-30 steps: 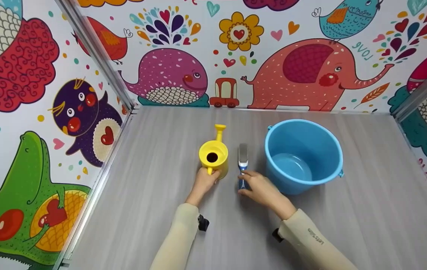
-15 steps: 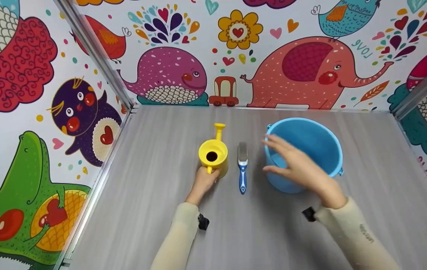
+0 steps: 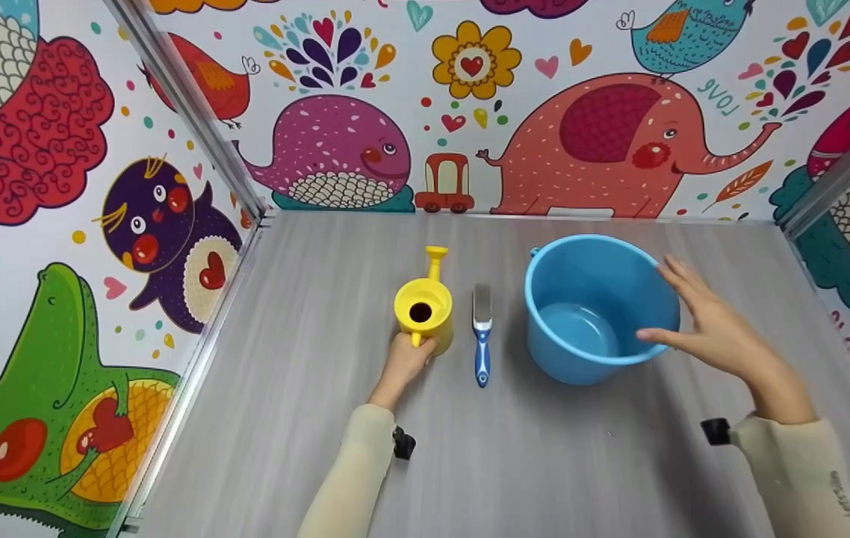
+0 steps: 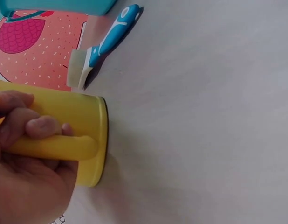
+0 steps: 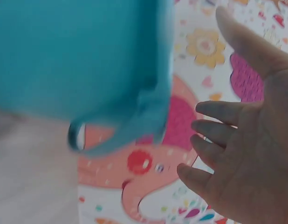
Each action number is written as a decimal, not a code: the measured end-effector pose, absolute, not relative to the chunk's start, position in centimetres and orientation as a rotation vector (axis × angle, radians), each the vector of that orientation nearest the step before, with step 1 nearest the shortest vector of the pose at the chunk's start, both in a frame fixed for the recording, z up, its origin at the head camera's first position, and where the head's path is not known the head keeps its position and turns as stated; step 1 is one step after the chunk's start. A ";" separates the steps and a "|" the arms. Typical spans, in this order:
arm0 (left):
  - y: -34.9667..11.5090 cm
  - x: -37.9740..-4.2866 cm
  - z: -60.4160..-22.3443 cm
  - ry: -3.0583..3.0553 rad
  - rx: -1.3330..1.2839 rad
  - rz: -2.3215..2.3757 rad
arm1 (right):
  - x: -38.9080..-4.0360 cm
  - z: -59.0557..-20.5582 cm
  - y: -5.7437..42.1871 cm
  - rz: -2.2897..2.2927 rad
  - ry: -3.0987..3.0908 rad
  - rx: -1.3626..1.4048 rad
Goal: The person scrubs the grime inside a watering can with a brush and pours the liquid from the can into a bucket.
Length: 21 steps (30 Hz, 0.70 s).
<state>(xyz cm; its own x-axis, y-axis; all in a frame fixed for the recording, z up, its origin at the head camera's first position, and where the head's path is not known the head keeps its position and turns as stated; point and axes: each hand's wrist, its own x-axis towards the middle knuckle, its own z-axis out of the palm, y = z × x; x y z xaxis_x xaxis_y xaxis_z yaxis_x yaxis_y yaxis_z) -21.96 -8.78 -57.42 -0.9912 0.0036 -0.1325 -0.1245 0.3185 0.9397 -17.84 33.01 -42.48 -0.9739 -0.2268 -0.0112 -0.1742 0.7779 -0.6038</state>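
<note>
A yellow watering can (image 3: 437, 338) stands upright on the grey table, its spout pointing toward the back wall. My left hand (image 3: 404, 364) grips its handle; the left wrist view shows fingers wrapped round the yellow handle (image 4: 65, 147). To the can's right lies a brush (image 3: 482, 351) with a blue and white handle. A blue bucket (image 3: 571, 366) stands upright further right. My right hand (image 3: 724, 336) is at the bucket's right rim with fingers spread and nothing in its grasp. In the right wrist view, the open palm (image 5: 260, 163) shows beside the bucket's side and handle (image 5: 120, 135).
Walls with cartoon animals bound the grey table (image 3: 320, 299) at the back and both sides. A metal corner rail (image 3: 193, 112) runs up at the left, and another metal rail (image 3: 843, 179) at the right.
My right hand has let go of the brush, leaving it on the table, and moved right across the bucket to its right rim. My left hand stays on the watering can.
</note>
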 end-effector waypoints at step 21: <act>-8.6 -21.7 -58.0 2.441 -0.125 1.908 | -17.0 -45.4 34.0 -1.047 2.828 -0.233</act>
